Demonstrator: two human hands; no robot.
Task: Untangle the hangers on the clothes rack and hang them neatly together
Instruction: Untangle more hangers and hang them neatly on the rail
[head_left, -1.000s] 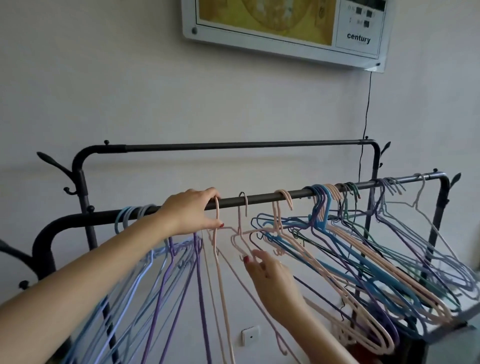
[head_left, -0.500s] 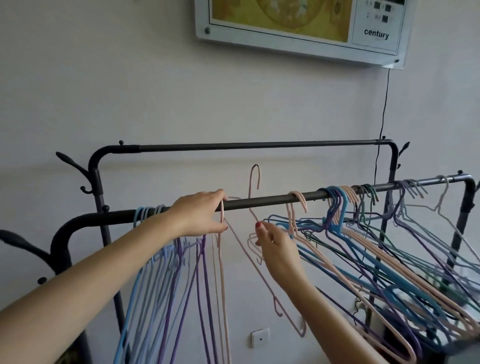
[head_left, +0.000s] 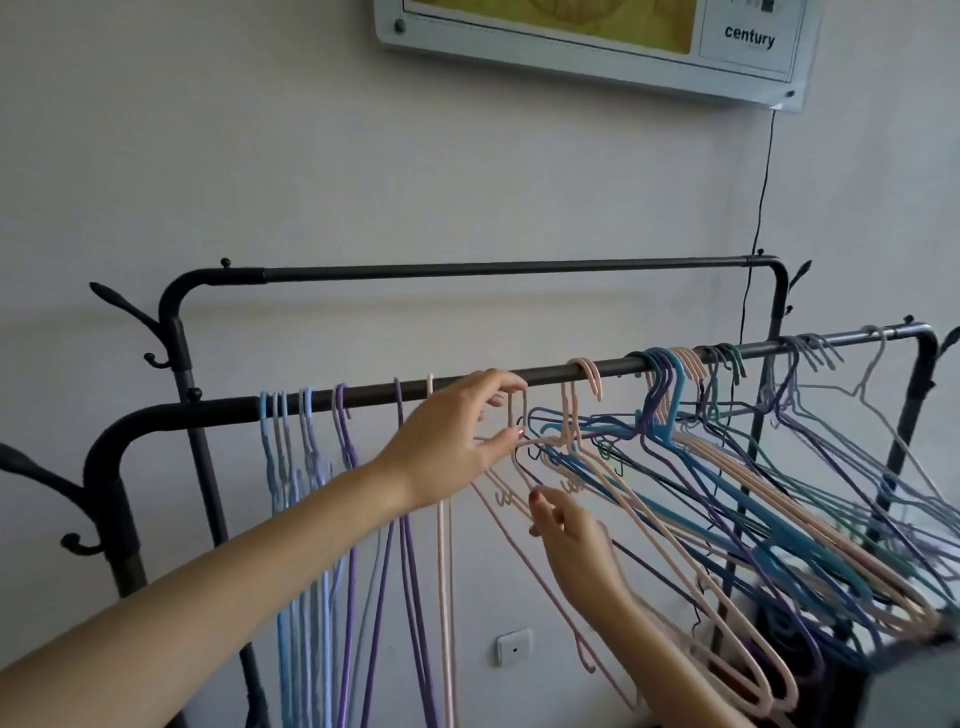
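A black clothes rack has a front rail (head_left: 218, 413) that carries every hanger. At its left hang sorted hangers (head_left: 306, 519) in blue, lilac and purple, and one pink hanger (head_left: 441, 571) ends the row. My left hand (head_left: 447, 447) reaches to the rail and pinches the neck of another pink hanger (head_left: 511, 413) between thumb and forefinger. Its hook is hidden by my fingers. Lower down, my right hand (head_left: 569, 530) grips that hanger's sloping wire. A tangled bunch of hangers (head_left: 727, 467) in pink, blue, purple and green fills the rail's right half.
A higher back rail (head_left: 467, 270) runs behind, close to the wall. Coat hooks (head_left: 124, 312) stick out of the rack's left posts. A framed panel (head_left: 597, 41) hangs on the wall above, with a thin cable (head_left: 761, 208) dropping from it. A wall socket (head_left: 514, 647) sits low.
My right hand has brought the lifted pink hanger down from above the rail and slid lower along its wire. My left hand let go of the earlier pink hanger and moved right to this one's neck.
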